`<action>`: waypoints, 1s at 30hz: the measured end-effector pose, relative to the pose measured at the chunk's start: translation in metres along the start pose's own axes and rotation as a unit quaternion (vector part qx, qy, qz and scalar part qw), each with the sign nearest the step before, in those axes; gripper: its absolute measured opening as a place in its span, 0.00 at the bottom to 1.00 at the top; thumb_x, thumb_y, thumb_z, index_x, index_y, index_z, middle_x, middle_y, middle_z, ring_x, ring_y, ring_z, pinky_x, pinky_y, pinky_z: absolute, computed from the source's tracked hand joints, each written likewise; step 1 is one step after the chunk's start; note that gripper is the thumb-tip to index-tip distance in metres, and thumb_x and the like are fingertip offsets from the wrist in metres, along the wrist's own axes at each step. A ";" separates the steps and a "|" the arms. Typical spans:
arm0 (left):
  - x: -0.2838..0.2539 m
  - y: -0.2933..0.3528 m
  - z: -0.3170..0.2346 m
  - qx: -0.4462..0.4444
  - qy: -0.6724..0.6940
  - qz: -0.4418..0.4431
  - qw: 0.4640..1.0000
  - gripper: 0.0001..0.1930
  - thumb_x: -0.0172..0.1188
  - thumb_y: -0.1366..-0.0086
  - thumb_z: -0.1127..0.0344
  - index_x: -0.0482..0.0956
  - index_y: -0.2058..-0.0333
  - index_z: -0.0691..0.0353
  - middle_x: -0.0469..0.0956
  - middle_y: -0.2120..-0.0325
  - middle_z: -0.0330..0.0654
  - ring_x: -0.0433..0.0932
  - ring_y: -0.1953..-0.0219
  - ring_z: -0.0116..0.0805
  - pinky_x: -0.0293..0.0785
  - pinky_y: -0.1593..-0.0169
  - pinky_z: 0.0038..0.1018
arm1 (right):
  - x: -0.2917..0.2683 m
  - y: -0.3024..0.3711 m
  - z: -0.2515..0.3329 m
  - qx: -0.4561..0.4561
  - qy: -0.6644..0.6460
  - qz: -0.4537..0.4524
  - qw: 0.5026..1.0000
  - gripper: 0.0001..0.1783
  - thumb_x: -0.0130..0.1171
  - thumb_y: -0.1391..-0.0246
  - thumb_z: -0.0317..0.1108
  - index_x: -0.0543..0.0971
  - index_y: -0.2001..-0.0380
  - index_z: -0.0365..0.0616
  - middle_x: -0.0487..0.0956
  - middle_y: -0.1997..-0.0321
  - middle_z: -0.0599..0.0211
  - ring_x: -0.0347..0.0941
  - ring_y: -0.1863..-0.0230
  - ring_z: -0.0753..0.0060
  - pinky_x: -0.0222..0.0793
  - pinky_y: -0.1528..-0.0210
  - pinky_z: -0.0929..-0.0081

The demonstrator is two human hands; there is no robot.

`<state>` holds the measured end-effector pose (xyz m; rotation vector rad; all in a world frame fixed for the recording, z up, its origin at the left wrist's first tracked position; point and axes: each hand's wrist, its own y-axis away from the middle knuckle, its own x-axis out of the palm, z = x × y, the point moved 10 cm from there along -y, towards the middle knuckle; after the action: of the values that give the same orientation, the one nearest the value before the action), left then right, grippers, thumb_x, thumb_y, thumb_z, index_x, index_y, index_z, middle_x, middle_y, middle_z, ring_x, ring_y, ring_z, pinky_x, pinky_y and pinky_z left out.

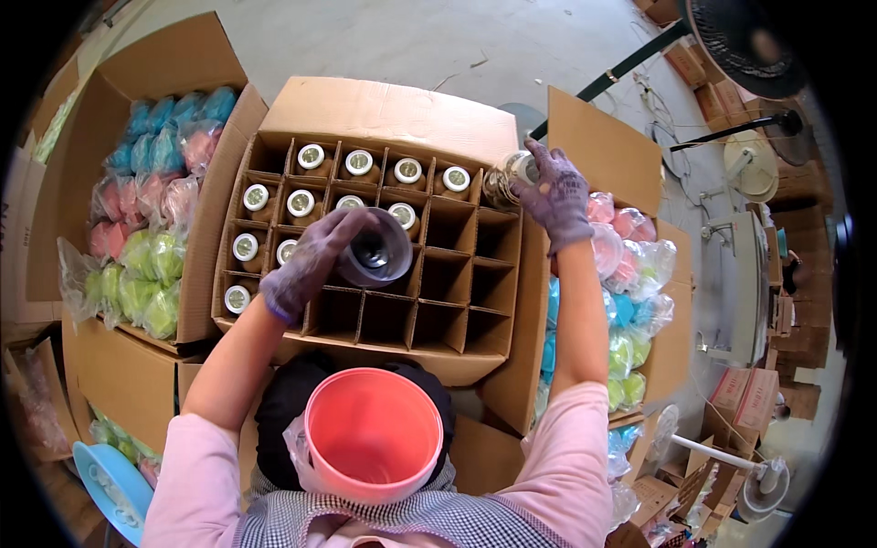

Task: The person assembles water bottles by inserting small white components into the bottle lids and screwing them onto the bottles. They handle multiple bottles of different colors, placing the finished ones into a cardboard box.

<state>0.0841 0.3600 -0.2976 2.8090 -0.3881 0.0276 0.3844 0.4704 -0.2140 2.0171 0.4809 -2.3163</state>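
Observation:
A wide carton (393,102) with cardboard dividers stands in front of me. Jars with white-rimmed lids (357,163) stand upright in its back and left cells, while several front and right cells are bare. My left hand (311,265), in a grey-purple glove, is closed on the side of a grey see-through cup (395,248) above the middle cells. The cup's mouth faces up and its inside looks dark. At the carton's back right corner my right hand (557,194), gloved alike, grips a clear glass jar (500,184) that lies tilted.
A pink tub (347,388) sits at my lap. Cartons of bagged blue, pink and green items stand at left (137,247) and right (630,301). A blue basin (96,475) is at lower left. Fans (749,50) stand at the right, with more cartons (744,402).

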 end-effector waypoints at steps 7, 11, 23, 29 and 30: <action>0.096 0.014 -0.063 -0.061 0.469 0.226 0.852 0.47 0.45 0.37 0.23 0.62 0.34 0.58 0.69 0.38 0.50 0.71 0.37 0.47 0.68 0.35 0.48 | -0.179 0.133 0.197 -0.218 -0.011 -0.225 0.950 0.38 0.69 0.51 0.43 0.69 0.36 0.52 0.75 0.55 0.55 0.78 0.60 0.56 0.78 0.65 0.65; 0.098 0.064 -0.093 -0.013 0.562 0.301 0.770 0.43 0.50 0.35 0.29 0.61 0.33 0.56 0.68 0.37 0.50 0.68 0.35 0.49 0.65 0.32 0.49 | -0.187 0.174 0.235 -0.269 -0.053 -0.301 0.913 0.34 0.63 0.46 0.54 0.71 0.38 0.54 0.69 0.46 0.55 0.70 0.45 0.48 0.69 0.47 0.51; 0.042 0.133 -0.082 0.190 0.172 0.262 0.930 0.29 0.56 0.30 0.50 0.67 0.36 0.59 0.72 0.42 0.47 0.72 0.40 0.45 0.65 0.33 0.44 | -0.189 0.182 0.190 -0.103 -0.633 -0.152 0.752 0.26 0.46 0.30 0.38 0.63 0.34 0.37 0.72 0.41 0.57 0.69 0.38 0.64 0.61 0.32 0.64; 0.073 0.202 -0.081 0.280 -0.150 0.251 0.914 0.32 0.65 0.38 0.46 0.78 0.43 0.64 0.69 0.38 0.50 0.59 0.30 0.44 0.51 0.28 0.44 | -0.137 0.192 0.196 -0.063 -0.686 0.036 0.724 0.29 0.38 0.26 0.50 0.72 0.40 0.35 0.76 0.41 0.58 0.72 0.39 0.66 0.64 0.35 0.66; 0.062 0.205 -0.087 0.280 -0.145 0.213 0.925 0.30 0.62 0.36 0.47 0.78 0.43 0.65 0.67 0.36 0.51 0.57 0.30 0.45 0.50 0.28 0.44 | -0.144 0.194 0.205 -0.070 -0.660 0.075 0.744 0.24 0.42 0.27 0.45 0.74 0.42 0.37 0.79 0.45 0.61 0.73 0.41 0.68 0.66 0.37 0.68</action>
<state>0.0910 0.1817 -0.1500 3.2166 -1.2351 -0.2187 0.2536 0.2088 -0.0917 0.0042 0.2998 -2.6899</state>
